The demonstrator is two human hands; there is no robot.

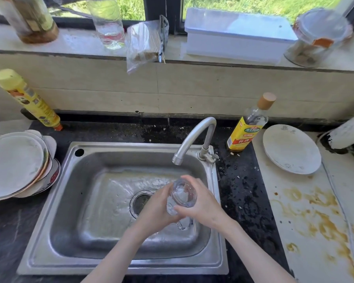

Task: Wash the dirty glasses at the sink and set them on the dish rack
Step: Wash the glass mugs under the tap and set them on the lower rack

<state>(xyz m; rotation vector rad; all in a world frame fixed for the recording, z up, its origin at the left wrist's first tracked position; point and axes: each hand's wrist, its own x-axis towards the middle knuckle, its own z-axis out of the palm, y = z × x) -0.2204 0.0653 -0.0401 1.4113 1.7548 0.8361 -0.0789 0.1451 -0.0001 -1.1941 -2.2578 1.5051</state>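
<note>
A clear glass (184,194) is held tilted over the steel sink (86,201), its mouth turned up toward the tap (194,137). My left hand (157,209) cups the glass from the left and below. My right hand (202,203) wraps it from the right, thumb across the front. A second clear glass piece (185,222) shows just under my hands; whether it is held or lying in the basin I cannot tell. Water ripples across the sink floor around the drain (140,203). No dish rack is in view.
A stack of white plates (16,166) sits left of the sink, a yellow bottle (29,99) behind it. Right of the tap stand an oil bottle (247,125) and a white plate (291,149) on a stained counter (315,211). Bottles, a jar and a box line the windowsill.
</note>
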